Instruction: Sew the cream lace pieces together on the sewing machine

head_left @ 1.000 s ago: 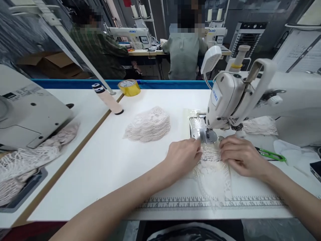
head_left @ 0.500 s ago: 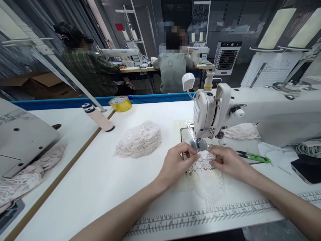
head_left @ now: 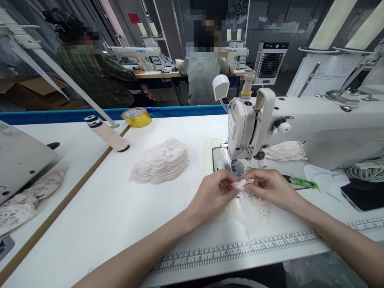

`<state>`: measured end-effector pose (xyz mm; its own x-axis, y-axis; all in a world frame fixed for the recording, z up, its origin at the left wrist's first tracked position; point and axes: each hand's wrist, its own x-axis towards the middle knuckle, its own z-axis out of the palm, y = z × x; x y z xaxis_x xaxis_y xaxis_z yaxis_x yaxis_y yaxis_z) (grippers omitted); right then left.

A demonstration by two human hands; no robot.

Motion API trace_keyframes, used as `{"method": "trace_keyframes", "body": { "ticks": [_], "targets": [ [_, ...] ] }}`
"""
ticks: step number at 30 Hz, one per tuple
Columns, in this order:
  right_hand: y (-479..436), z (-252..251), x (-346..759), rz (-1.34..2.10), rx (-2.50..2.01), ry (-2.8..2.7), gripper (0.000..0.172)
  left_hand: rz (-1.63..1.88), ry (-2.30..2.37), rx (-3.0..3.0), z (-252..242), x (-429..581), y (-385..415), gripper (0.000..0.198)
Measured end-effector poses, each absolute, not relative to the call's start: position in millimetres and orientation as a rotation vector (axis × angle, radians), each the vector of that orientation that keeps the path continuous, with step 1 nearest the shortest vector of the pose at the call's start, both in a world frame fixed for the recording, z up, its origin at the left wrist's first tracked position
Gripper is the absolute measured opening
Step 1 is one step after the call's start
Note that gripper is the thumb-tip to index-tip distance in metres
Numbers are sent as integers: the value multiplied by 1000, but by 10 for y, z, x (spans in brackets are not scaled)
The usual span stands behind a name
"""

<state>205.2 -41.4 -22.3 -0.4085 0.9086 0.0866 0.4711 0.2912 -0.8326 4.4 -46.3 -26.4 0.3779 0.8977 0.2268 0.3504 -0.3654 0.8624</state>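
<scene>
Both hands hold one pale lace piece just in front of the white sewing machine. My left hand pinches its upper edge from the left, and my right hand pinches the same edge from the right. That edge is lifted off the table while the rest of the lace hangs and rests on the white tabletop. The needle plate lies a little beyond my fingertips.
A stack of lace pieces lies to the left. Behind it are a thread cone on its side and a yellow tape roll. Green snips and more lace sit right of the needle. Two people sit at machines behind.
The lace lay flat near the needle under both hands a second ago. Both hands have since drawn it back a little and raised its upper edge off the table in a pinch.
</scene>
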Motion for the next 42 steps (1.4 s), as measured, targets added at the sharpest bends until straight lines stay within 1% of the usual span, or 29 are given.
{"method": "trace_keyframes", "body": {
  "ticks": [3, 6, 9, 12, 20, 30, 35, 39, 42],
  "targets": [
    [-443, -246, 2026, 898, -1148, -2030, 8, 1028, 1119, 2229, -320, 46, -477, 7],
    [-476, -278, 2020, 760, -1025, -2077, 13, 1158, 1054, 2486, -372, 39, -489, 10],
    [-493, -319, 2033, 607, -895, -2128, 17, 1248, 1005, 2578, -388, 33, -495, 12],
    [-495, -353, 2056, 507, -809, -2180, 17, 1243, 1011, 2575, -382, 34, -500, 12],
    [-498, -358, 2075, 435, -776, -2238, 18, 1247, 974, 2555, -394, 35, -500, 11],
    [-482, -356, 2067, 479, -780, -2238, 18, 1304, 923, 2594, -416, 24, -489, 11],
    [-478, -360, 2066, 407, -702, -2255, 19, 1277, 957, 2585, -410, 28, -493, 11],
    [-458, -366, 2054, 345, -687, -2216, 23, 1344, 903, 2671, -396, 3, -484, 7],
    [-453, -365, 2029, 287, -672, -2156, 20, 1370, 826, 2783, -367, -30, -482, 8]
  ]
}}
